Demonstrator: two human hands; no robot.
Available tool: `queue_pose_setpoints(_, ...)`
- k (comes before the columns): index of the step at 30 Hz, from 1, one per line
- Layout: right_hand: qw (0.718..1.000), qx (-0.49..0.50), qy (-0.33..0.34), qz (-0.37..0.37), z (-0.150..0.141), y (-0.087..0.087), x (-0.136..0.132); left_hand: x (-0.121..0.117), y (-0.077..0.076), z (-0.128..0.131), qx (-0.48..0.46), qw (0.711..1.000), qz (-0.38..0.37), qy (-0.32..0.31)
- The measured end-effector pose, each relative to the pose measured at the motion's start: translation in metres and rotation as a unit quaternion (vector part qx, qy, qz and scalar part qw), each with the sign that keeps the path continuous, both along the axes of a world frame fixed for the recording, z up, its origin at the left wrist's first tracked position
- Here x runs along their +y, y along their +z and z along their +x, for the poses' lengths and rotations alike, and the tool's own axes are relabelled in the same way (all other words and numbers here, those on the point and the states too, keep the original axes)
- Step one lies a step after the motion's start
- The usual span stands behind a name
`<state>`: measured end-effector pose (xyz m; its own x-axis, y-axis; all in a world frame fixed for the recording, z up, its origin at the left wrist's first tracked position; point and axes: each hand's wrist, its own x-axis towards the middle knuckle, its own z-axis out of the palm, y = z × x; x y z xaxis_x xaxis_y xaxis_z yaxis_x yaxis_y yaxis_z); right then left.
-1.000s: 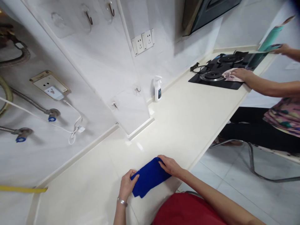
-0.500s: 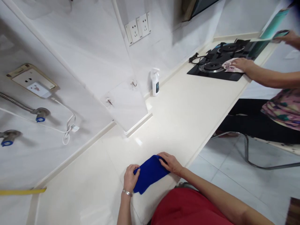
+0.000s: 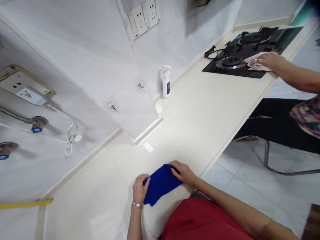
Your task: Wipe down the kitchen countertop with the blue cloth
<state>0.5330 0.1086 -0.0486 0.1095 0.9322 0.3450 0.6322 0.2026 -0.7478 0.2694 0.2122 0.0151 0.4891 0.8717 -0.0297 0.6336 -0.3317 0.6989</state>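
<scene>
Through the head camera, I have the blue cloth (image 3: 161, 184) lying folded on the cream countertop (image 3: 200, 133), right at its front edge and just ahead of the red shirt (image 3: 200, 221). My left hand (image 3: 140, 190), with a metal bracelet (image 3: 137, 204) on the wrist, is closed on the cloth's near left end, fingers curled over it. My right hand (image 3: 182, 173) grips the far right edge, its fingers (image 3: 176, 165) bent over the fold. The two hands sit apart, with the cloth between them. Well up the counter stands a white spray bottle (image 3: 166, 83) by the wall. Further along, a seated co-worker's hand (image 3: 271, 61) presses a pale pink cloth (image 3: 256, 61) onto a black gas hob (image 3: 225, 71).
</scene>
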Motion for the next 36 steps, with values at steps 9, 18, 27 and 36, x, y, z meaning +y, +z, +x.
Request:
queue_pose_setpoints(9,1.0,0.023,-0.004,0.006,0.0,0.003,0.0,-0.006,-0.002,0.004,-0.051,0.996,-0.017,0.07)
queue_pose_setpoints(18,0.999,0.044,0.002,0.006,-0.001,0.003,-0.003,-0.025,0.0,0.002,-0.13,0.972,-0.098,0.17)
queue_pose_setpoints(27,0.998,0.055,0.022,0.004,0.005,0.006,-0.007,-0.051,0.005,-0.012,-0.265,0.874,-0.154,0.377)
queue_pose_setpoints(36,0.998,0.039,0.038,-0.016,0.012,-0.016,-0.016,-0.139,0.038,-0.037,-0.35,0.776,-0.163,0.499)
